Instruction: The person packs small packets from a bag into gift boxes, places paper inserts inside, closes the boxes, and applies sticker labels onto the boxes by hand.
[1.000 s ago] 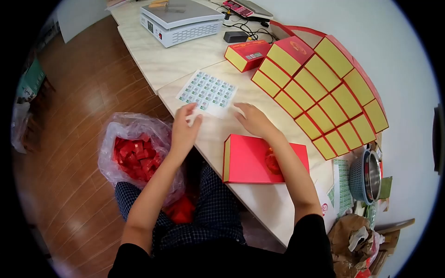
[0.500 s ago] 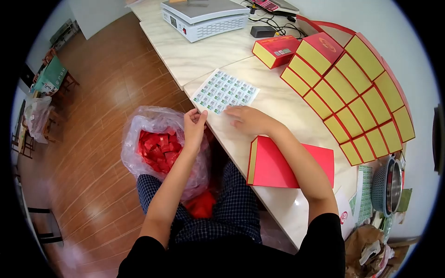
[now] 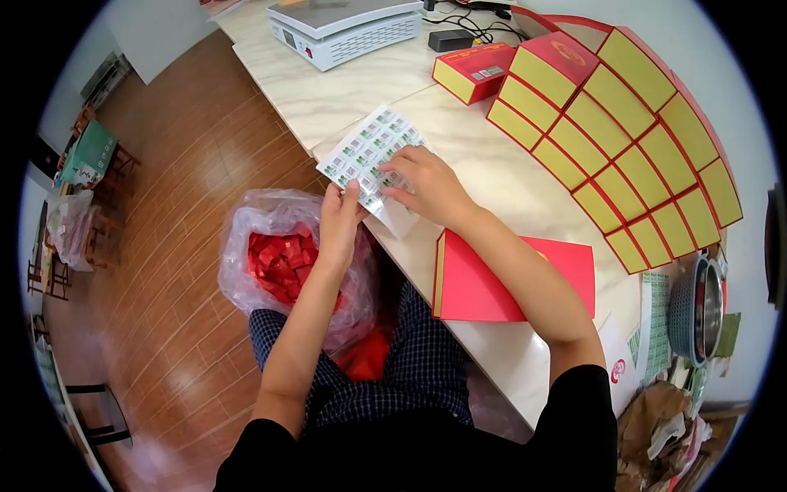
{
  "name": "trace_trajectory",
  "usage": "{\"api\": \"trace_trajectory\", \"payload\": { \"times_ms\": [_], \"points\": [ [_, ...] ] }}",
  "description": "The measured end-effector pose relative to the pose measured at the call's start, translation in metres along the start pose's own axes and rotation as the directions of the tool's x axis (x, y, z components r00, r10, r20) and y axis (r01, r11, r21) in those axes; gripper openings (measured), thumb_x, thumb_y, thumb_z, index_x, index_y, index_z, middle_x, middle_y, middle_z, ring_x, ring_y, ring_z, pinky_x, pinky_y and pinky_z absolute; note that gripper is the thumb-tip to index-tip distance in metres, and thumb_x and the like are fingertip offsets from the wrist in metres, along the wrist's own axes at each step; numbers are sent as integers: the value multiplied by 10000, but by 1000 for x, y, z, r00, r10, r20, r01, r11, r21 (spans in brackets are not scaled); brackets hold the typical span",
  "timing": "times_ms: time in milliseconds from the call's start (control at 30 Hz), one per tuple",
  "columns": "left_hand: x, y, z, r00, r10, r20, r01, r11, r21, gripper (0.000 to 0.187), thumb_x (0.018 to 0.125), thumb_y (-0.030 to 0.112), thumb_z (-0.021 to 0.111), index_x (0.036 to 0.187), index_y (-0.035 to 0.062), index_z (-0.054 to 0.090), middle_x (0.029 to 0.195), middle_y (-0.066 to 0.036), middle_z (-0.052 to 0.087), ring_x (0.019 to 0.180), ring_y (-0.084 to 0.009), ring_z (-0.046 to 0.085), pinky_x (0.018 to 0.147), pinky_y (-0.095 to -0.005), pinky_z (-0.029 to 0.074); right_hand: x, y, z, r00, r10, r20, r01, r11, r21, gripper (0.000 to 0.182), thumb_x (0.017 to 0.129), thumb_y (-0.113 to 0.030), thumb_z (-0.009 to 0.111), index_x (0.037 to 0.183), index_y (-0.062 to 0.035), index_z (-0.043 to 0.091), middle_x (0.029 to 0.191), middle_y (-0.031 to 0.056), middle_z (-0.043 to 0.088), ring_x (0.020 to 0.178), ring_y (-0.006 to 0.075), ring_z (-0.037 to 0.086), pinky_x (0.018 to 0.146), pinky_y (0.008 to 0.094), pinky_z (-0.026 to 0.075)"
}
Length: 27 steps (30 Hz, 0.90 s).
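Note:
A white sheet of small printed labels (image 3: pixel 357 153) is tilted up off the worktop near its front edge, its lower corner bent. My left hand (image 3: pixel 338 220) pinches the sheet's near edge between thumb and fingers. Over the sheet's right part is my right hand (image 3: pixel 433 187), with bent fingers and thumb apart. Whether its fingertips touch a label I cannot make out. Under my right forearm lies a red box with a yellow side (image 3: pixel 484 279), partly covered by the arm.
Stacked red and yellow boxes (image 3: pixel 611 160) stand at the right, with a single box (image 3: pixel 473 72) beside them. A white scale-like device (image 3: pixel 348 41) sits farther back. Left of the table, a plastic bag (image 3: pixel 238 262) holds red packets. A basket (image 3: pixel 684 316) stands at far right.
The label sheet, flat on the table before, is now lifted and tilted, gripped by my left hand. My right hand has moved up over the sheet.

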<state>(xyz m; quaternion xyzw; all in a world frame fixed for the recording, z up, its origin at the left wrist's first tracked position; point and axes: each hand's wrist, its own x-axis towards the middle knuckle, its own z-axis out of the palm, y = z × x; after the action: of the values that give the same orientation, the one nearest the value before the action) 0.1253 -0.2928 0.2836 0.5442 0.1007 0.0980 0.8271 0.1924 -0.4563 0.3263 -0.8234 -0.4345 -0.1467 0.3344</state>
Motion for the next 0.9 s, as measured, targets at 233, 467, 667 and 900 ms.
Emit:
{"api": "trace_trajectory", "payload": {
  "times_ms": [233,467,667,900],
  "points": [
    [0,-1,19,999,39,-23,-40,995,-87,260,982,200,536,1168,35,461,1129,-82,600,964,-129,600,821,-303,508,1,-7,0,992,25,-120,-27,1000,-13,159,748,-110,734,855,-45,637,852,91,604,832,279,579,720,372,486],
    [3,-4,26,994,62,-88,-74,987,-141,196,960,175,580,1065,41,484,1039,-65,631,926,-114,595,795,-283,499,1,-12,3,990,19,-141,-30,997,-77,105,742,-64,700,777,-32,607,793,96,593,802,282,570,692,370,479],
    [11,-4,21,991,-20,-131,3,992,-128,165,956,197,585,1019,77,491,997,-44,633,883,-111,597,761,-273,493,5,-12,-2,971,-181,-154,169,982,-84,93,743,-55,671,782,-43,589,814,89,551,794,284,545,693,401,457],
    [32,-2,-5,978,-98,-185,83,992,-90,184,953,186,574,1040,44,495,977,-67,618,861,-142,615,732,-285,533,14,-14,-21,963,-161,-214,167,986,11,217,795,-40,669,1003,-33,606,1035,120,610,934,304,575,807,373,476]
  ]
}}
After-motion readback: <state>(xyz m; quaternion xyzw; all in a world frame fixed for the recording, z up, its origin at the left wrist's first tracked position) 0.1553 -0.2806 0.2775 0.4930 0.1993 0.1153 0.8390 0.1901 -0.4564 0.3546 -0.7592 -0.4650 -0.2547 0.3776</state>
